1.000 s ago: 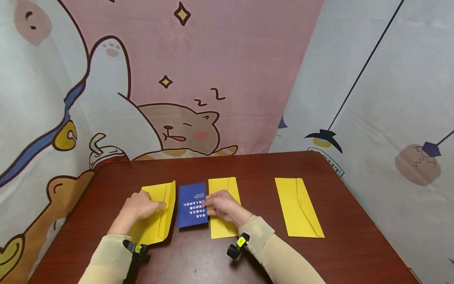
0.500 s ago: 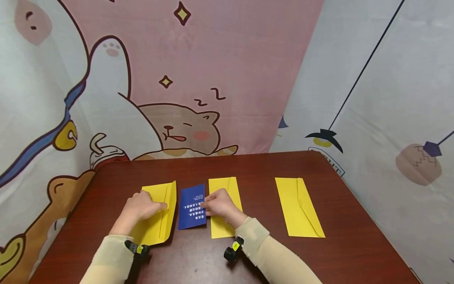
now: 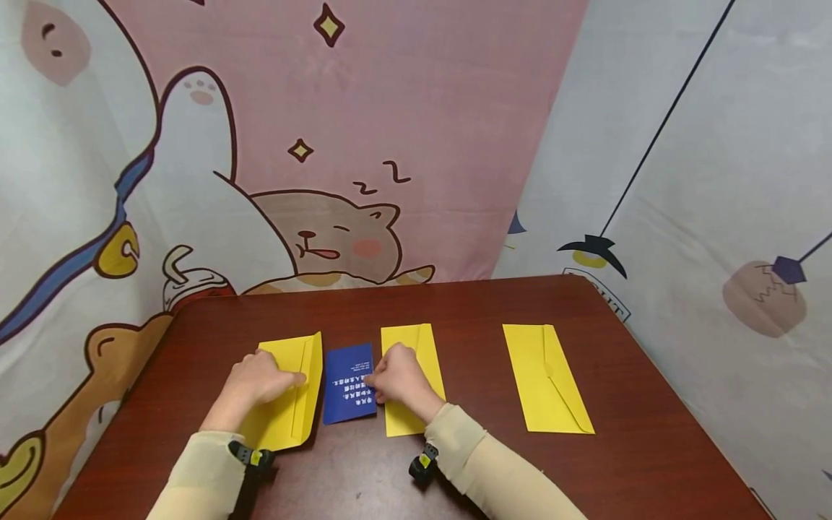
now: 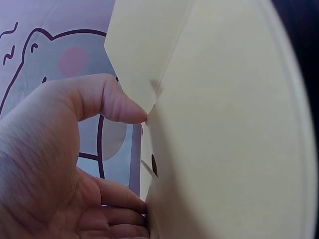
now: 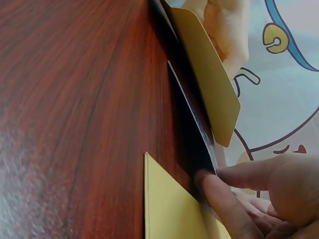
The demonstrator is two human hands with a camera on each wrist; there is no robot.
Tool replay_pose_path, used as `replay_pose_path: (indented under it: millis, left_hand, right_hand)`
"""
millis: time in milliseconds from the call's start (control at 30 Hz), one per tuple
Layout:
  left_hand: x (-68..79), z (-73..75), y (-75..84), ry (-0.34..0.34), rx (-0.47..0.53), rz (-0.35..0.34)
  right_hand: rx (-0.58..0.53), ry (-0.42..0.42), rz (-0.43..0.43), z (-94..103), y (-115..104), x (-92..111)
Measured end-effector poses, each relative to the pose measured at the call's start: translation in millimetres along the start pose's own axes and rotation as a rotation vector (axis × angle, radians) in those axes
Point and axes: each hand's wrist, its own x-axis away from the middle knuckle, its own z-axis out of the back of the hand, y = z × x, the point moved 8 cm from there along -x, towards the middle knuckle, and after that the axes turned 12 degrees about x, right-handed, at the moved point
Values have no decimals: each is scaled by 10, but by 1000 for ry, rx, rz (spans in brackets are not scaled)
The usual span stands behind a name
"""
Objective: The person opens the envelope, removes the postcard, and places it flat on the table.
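Observation:
My left hand (image 3: 256, 379) holds a yellow envelope (image 3: 276, 422) at the left of the table, thumb on its face near the flap seam. In the left wrist view, the thumb and curled fingers meet the edge of the envelope (image 4: 234, 124). Just right of it is a dark blue card (image 3: 344, 408) with white printed characters. My right hand (image 3: 399, 375) pinches the card's right edge between thumb and forefinger. The right wrist view shows the card (image 5: 191, 122) nearly edge-on, tilted up from the table beside the envelope's raised flap (image 5: 214, 94).
A second yellow envelope (image 3: 425, 350) lies partly under my right hand and wrist. Another yellow envelope (image 3: 542, 379) lies farther right on the brown wooden table (image 3: 468, 310). A cartoon-printed cloth (image 3: 455, 144) hangs behind the table's far edge.
My right hand has shifted slightly left, and the blue card has moved a little left and toward me. The left hand and its envelope have stayed nearly still.

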Motion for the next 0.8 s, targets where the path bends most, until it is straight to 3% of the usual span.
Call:
replay_pose_path:
  millis: [367, 667, 800]
  left_hand:
    - [2, -28, 3, -3, -4, 1]
    - [-13, 2, -21, -36, 22, 12]
    - [-23, 49, -22, -53, 42, 4]
  right_hand:
    - [130, 46, 77, 119, -43, 78]
    - [153, 77, 98, 491, 59, 138]
    - [208, 91, 174, 665, 118, 140]
